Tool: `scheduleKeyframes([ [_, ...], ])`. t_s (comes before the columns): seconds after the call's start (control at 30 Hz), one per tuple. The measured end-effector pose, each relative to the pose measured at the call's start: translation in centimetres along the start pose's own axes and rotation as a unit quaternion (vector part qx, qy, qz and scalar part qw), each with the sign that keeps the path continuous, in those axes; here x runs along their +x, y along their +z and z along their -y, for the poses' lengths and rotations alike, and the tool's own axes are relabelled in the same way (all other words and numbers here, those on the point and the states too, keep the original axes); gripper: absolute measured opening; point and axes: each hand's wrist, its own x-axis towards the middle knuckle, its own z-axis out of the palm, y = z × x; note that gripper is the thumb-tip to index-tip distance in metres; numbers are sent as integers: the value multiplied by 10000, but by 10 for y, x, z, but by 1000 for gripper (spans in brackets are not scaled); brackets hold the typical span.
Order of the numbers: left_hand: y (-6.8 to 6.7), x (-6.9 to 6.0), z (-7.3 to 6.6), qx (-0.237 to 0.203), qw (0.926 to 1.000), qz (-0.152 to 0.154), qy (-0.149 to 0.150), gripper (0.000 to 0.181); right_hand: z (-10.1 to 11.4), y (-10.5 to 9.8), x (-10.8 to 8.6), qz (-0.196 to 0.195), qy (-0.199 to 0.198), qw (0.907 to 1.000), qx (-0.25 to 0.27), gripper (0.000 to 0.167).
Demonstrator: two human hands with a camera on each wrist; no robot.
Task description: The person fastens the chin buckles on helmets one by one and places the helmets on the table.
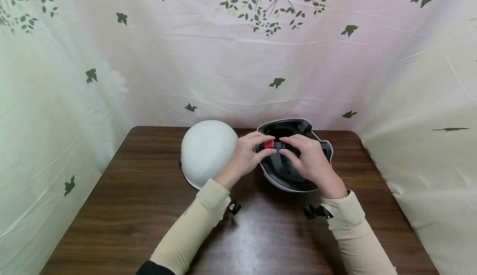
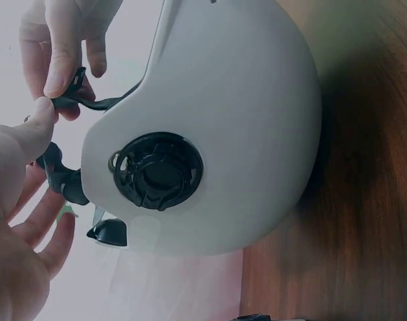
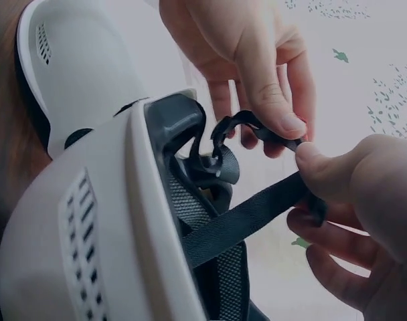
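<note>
A white helmet (image 1: 277, 180) lies upturned on its dome, black lining facing up. Above its opening, both hands hold the chin strap's buckle. My left hand (image 1: 246, 153) pinches the red part (image 1: 269, 144) between thumb and fingers. From the other side, my right hand (image 1: 308, 155) pinches the black part (image 1: 278, 145). Both parts meet between the fingertips; I cannot tell whether they are latched. Black webbing (image 3: 247, 217) runs from the helmet up to the right hand. In the left wrist view, a round black knob (image 2: 162, 172) shows on the shell.
Left of the upturned helmet, a second white helmet (image 1: 208, 153) sits dome up, close to my left hand. Both stand near the back edge of the brown wooden table (image 1: 149, 200). A patterned cloth (image 1: 231, 72) hangs behind and along the sides.
</note>
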Motion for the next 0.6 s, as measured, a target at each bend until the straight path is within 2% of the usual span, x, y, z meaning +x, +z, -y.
scheduleKeyframes([
  [0.17, 3, -1, -5, 22, 9995, -264, 159, 34, 1, -1, -2, -175, -185, 9997, 17, 31],
  [0.4, 6, -2, -14, 244, 9988, -144, 399, 30, 2, -2, -6, -123, -422, 9990, -50, 30],
  [0.6, 9, -4, -18, 321, 9986, -180, 384, 28, 2, -1, -11, -174, -429, 9989, -19, 30],
])
